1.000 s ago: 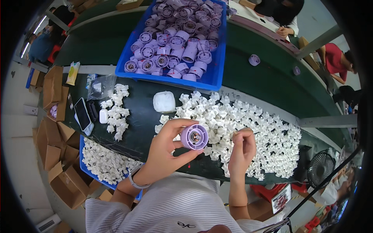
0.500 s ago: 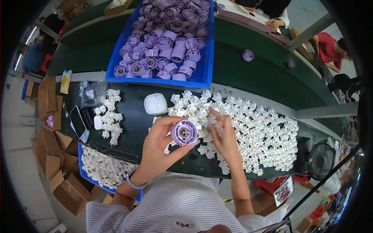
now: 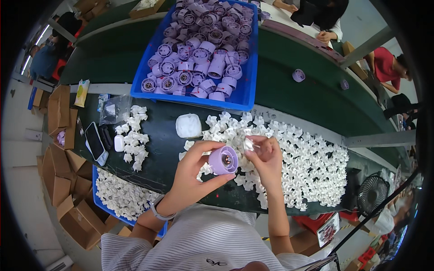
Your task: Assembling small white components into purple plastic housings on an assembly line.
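My left hand is closed round a purple round plastic housing, its open face tilted to the right. A coppery metal part shows in the middle of that face. Just right of it, my right hand pinches a small white star-shaped plastic piece between thumb and fingers. The piece and the housing are apart. Below and to the right, many like white pieces lie spread over the dark green table.
Beyond the table stands a blue tray heaped with purple housings. Left lie a phone, a white case and more white pieces. A white wrapped block sits mid-table. A black fan stands right; other people work beyond.
My right hand has picked up a white piece and its fingers have closed on it. My left hand has turned the housing's open face toward the right.
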Tool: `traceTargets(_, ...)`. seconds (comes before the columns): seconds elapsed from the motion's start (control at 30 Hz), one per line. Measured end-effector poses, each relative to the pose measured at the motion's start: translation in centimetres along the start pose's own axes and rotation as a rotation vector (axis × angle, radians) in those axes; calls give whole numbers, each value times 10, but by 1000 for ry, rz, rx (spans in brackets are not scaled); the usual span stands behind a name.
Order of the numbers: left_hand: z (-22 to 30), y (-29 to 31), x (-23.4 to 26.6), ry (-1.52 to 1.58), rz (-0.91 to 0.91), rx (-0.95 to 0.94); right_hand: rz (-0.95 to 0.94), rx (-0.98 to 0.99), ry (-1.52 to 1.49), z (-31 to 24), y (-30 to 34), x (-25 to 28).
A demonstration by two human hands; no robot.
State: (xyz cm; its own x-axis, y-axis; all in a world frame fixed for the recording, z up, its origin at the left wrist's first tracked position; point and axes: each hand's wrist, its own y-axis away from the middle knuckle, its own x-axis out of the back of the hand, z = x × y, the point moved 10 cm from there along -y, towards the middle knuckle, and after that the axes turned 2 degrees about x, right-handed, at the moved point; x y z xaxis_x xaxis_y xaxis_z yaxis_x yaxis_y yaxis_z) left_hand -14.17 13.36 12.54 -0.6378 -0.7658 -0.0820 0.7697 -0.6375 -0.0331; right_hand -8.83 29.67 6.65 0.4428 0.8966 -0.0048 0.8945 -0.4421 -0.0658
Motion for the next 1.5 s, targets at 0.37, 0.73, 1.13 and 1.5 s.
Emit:
traceTargets(0.37,-9,-4,-21,83,-51,54,-33,-92,-555,-16,22,-4)
traceTargets(0.73,-9,-10,-22,144,-63,-3,-1,-46,-421,-33,20,-4)
traceTargets(1.13,-57,3,-30,316,-67,244,-141,26,-336,-37,35,-3)
traceTargets(1.5,-85,-3,-53,433,-175,407,-219,58,-337,-23,42,10)
